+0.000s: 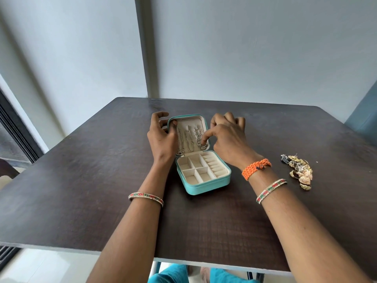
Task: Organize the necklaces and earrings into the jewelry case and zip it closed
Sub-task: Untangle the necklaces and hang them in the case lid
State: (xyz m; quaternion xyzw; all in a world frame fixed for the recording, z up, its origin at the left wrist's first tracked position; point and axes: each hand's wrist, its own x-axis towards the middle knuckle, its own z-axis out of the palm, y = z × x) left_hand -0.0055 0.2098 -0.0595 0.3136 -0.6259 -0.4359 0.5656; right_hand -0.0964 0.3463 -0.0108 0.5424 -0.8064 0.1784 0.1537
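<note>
Gold earrings point(299, 172) heaped, seemingly tangled, beside case point(204, 185).

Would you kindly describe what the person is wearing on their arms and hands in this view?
Both forearms are bare, with no sleeves in view. The left forearm carries one thin bangle patterned in red and green with pale edging. The right forearm has a matching bangle and, nearer the hand, a wider braided orange wristband with a small dark knot. No rings are discernible.
</note>
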